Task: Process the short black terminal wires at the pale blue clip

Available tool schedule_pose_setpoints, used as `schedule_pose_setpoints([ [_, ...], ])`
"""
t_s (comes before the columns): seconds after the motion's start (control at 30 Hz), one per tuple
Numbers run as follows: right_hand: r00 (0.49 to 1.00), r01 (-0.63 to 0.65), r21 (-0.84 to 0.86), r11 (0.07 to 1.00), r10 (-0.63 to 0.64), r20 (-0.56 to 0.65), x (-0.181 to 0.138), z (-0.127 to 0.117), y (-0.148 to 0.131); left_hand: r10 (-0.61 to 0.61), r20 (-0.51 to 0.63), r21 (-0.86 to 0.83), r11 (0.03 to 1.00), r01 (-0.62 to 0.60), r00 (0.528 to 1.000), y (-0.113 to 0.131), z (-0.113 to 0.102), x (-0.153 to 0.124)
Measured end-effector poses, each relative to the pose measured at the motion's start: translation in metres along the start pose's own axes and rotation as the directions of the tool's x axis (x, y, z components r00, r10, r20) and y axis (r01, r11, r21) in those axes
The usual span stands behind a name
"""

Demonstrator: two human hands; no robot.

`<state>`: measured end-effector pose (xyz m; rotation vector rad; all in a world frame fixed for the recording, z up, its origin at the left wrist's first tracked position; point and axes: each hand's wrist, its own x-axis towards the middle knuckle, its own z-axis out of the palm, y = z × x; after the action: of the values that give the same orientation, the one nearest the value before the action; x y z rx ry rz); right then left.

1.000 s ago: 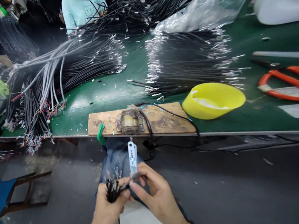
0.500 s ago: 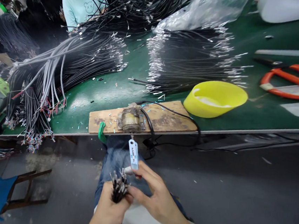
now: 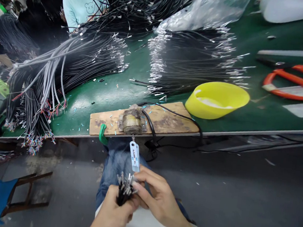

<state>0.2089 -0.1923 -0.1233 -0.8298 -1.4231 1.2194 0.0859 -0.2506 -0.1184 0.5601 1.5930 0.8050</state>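
Observation:
My left hand (image 3: 116, 210) is wrapped round a bundle of black cables (image 3: 123, 198), their pale, stripped ends pointing up and away from me. Beside it, my right hand (image 3: 156, 196) pinches with thumb and index finger at a cable end on the bundle's right side; the fingertips partly hide it. A light blue plastic clip (image 3: 134, 156) hangs just beyond my right fingers, fixed to the shaft of a small motor (image 3: 132, 121). The motor sits on a wooden board (image 3: 167, 120) at the table's edge.
Cable bundles (image 3: 188, 60) lie on the green table (image 3: 88, 104), with grey and black ones (image 3: 50, 75) on the left. A yellow container (image 3: 213, 105) stands beside the board; orange-handled scissors (image 3: 290, 87) lie right. A green clamp (image 3: 102, 133) grips the edge. Another person (image 3: 83, 9) sits opposite.
My right thumb and index finger have closed in on the cable tips, where they were more spread near the clip. The bundle has tilted and shifted slightly right in my left hand.

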Motion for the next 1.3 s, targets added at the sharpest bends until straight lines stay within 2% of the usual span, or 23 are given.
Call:
schedule_pose_setpoints([
  [0.13, 0.985, -0.08, 0.037, 0.996, 0.085, -0.152, -0.001, 0.007, -0.001, 0.017, -0.035, -0.129, 0.991, -0.021, 0.999, 0.015, 0.006, 0.0],
  [0.2, 0.979, -0.082, 0.029, 0.996, 0.086, -0.183, -0.001, 0.01, -0.002, 0.053, -0.071, -0.175, 0.982, -0.064, 0.996, 0.025, 0.01, -0.001],
  [0.37, 0.967, -0.011, -0.126, 0.992, -0.021, -0.256, 0.0, 0.013, -0.004, 0.091, -0.114, -0.169, 0.98, -0.109, 0.989, 0.037, 0.018, -0.004],
  [0.5, 0.939, 0.054, -0.24, 0.969, -0.131, -0.318, 0.0, 0.017, -0.004, 0.099, -0.129, -0.178, 0.977, -0.121, 0.987, 0.033, 0.018, -0.003],
  [0.57, 0.935, 0.055, -0.232, 0.971, -0.132, -0.33, 0.0, 0.017, -0.004, 0.08, -0.104, -0.216, 0.971, -0.101, 0.991, 0.03, 0.015, -0.001],
  [0.63, 0.949, 0.026, -0.143, 0.989, -0.07, -0.309, 0.0, 0.016, -0.005, 0.067, -0.039, -0.268, 0.96, -0.075, 0.997, 0.027, 0.013, 0.001],
  [0.73, 0.974, -0.084, 0.119, 0.989, 0.107, -0.2, -0.001, 0.014, -0.002, 0.079, 0.101, -0.362, 0.932, -0.038, 0.992, 0.029, 0.011, 0.005],
  [0.8, 0.959, -0.193, 0.301, 0.934, 0.245, -0.143, -0.002, 0.014, 0.002, 0.066, 0.172, -0.398, 0.918, 0.008, 0.983, 0.031, 0.012, 0.006],
  [0.87, 0.919, -0.294, 0.434, 0.852, 0.377, -0.117, -0.002, 0.014, 0.005, 0.046, 0.188, -0.394, 0.919, 0.033, 0.981, 0.032, 0.013, 0.007],
  [0.93, 0.895, -0.332, 0.5, 0.799, 0.435, -0.1, -0.002, 0.013, 0.005, 0.049, 0.157, -0.376, 0.927, 0.014, 0.986, 0.031, 0.014, 0.006],
  [0.97, 0.9, -0.328, 0.5, 0.801, 0.426, -0.093, -0.001, 0.012, 0.004, 0.059, 0.135, -0.37, 0.929, -0.005, 0.989, 0.03, 0.014, 0.006],
  [1.1, 0.946, -0.264, 0.376, 0.888, 0.314, -0.077, 0.002, 0.008, -0.008, 0.081, 0.059, -0.29, 0.955, -0.06, 0.995, 0.024, 0.011, 0.002],
  [1.23, 0.925, -0.303, 0.406, 0.862, 0.369, -0.091, 0.001, 0.014, -0.014, 0.161, -0.085, -0.171, 0.97, -0.173, 0.983, 0.02, 0.009, -0.002],
  [1.3, 0.934, -0.24, 0.328, 0.914, 0.309, -0.179, -0.001, 0.017, -0.014, 0.196, -0.141, -0.167, 0.961, -0.218, 0.97, 0.021, 0.009, -0.003],
])
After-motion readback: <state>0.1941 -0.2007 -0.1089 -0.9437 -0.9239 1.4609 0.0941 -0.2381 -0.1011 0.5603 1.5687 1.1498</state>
